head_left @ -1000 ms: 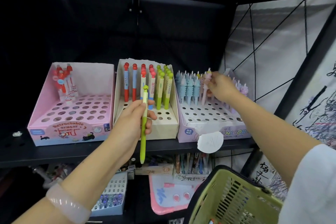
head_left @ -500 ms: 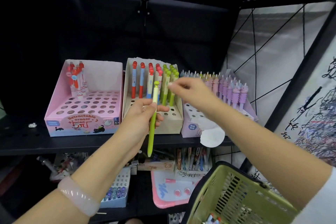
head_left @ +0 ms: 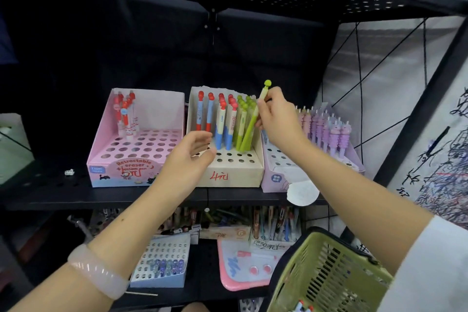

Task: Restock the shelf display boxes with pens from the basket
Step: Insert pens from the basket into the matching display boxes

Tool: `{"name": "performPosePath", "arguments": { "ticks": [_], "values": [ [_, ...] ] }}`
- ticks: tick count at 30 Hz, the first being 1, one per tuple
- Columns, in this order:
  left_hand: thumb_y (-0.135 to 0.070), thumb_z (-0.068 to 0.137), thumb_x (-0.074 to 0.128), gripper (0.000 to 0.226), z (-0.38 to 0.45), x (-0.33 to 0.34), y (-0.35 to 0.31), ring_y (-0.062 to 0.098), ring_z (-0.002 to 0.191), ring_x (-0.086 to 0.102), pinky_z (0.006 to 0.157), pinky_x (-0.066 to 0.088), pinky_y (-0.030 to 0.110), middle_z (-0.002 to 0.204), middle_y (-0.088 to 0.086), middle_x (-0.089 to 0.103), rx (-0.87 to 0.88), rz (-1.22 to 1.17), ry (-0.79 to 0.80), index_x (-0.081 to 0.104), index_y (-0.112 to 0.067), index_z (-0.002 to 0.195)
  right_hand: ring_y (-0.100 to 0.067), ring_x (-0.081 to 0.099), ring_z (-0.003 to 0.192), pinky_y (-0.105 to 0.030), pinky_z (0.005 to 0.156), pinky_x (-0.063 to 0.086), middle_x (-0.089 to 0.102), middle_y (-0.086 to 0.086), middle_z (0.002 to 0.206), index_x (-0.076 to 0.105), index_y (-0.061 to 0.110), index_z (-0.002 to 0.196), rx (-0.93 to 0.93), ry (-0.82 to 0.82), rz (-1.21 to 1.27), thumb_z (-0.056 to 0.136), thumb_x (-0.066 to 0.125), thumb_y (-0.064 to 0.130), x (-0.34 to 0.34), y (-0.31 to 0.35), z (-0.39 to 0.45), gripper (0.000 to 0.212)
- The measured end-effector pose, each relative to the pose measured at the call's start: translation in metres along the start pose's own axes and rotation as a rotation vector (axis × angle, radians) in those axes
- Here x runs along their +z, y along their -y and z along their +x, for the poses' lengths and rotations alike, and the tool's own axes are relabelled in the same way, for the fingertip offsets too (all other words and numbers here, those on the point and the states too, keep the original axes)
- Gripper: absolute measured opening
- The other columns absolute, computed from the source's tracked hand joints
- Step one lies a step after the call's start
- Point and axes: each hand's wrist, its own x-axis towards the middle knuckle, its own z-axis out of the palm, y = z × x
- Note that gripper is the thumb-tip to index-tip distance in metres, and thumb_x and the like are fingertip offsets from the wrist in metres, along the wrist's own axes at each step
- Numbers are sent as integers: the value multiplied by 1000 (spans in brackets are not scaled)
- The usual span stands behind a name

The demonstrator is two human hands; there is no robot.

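Three display boxes stand on the black shelf: a pink box (head_left: 126,172) at left, a beige box (head_left: 235,176) in the middle, a lilac box (head_left: 276,177) at right. My right hand (head_left: 278,121) pinches a green pen (head_left: 249,132) near its top, with the pen's lower end down among the green pens at the right of the beige box. My left hand (head_left: 187,159) hovers in front of the beige box with relaxed fingers, holding nothing. The green basket (head_left: 326,276) hangs at lower right, below my right arm.
The shelf's front edge (head_left: 76,197) runs under the boxes. A round white tag (head_left: 302,191) hangs off the lilac box. Below, a lower shelf holds a blue pen box (head_left: 162,278), a pink board (head_left: 240,271) and more pen boxes. A black post (head_left: 415,119) stands at right.
The green pen passed from my left hand to my right, which carried it up over the beige box. My left hand is now free. The view moved closer to the shelf.
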Motion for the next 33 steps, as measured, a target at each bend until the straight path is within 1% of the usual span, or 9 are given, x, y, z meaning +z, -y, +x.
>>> {"name": "performPosePath", "arguments": {
  "ticks": [4,8,13,18,22,25,28,30,33],
  "values": [
    [-11,91,54,25,-4,-3,1,7,115,52,96,37,21,122,-6,58,10,9,6,52,-25,112,-13,62,59,-39,60,54,61,-7,72,38,15,90,-2,62,-16,99,40,21,8,-4,-5,11],
    [-10,92,53,25,-9,-3,3,3,110,53,89,38,14,118,-7,58,10,-3,6,52,-28,109,-25,66,72,-44,69,55,66,-12,82,44,12,95,-25,241,-168,98,42,22,20,-7,-12,11],
    [-12,92,53,25,-21,4,8,-6,106,52,84,40,10,116,-10,59,-2,-23,40,52,-28,112,-18,65,78,-30,71,52,67,-6,88,50,11,111,86,298,-126,95,52,28,15,-13,-25,24],
    [-11,92,53,23,-45,38,22,-9,98,56,77,43,1,108,-13,62,-15,-97,131,54,-32,103,-16,65,71,-23,60,55,66,-4,79,52,15,98,136,340,92,96,47,17,-24,-16,-62,6],
    [-5,91,52,28,-76,84,46,-5,99,58,82,44,6,106,-10,62,-29,-97,283,54,-33,96,-9,63,61,-21,61,54,66,-2,73,55,18,89,183,467,187,96,46,12,-46,-45,-123,13],
    [-3,91,51,26,-101,113,72,5,102,56,92,41,15,103,-11,60,-61,-17,402,54,-29,97,-2,62,59,-14,59,51,67,-1,73,57,16,90,304,614,126,96,47,11,-50,-92,-187,13],
    [-10,92,51,20,-123,130,95,-9,96,52,85,34,0,99,-23,55,-50,123,496,53,-27,102,6,57,61,-9,60,42,65,3,77,60,8,99,421,871,-101,95,48,11,-46,-148,-256,13],
    [-15,93,51,18,-133,137,104,-8,95,51,78,32,-2,101,-24,54,-6,247,538,55,-28,105,-10,60,79,-18,69,39,66,-5,93,61,7,105,491,1077,-220,94,50,15,-41,-182,-300,17],
    [-18,93,51,19,-137,142,112,9,100,54,80,39,15,109,-15,57,9,348,540,58,-25,109,-24,56,91,-29,75,42,58,-9,103,56,6,113,622,1359,-142,94,53,31,-26,-206,-357,31]
  ]
}}
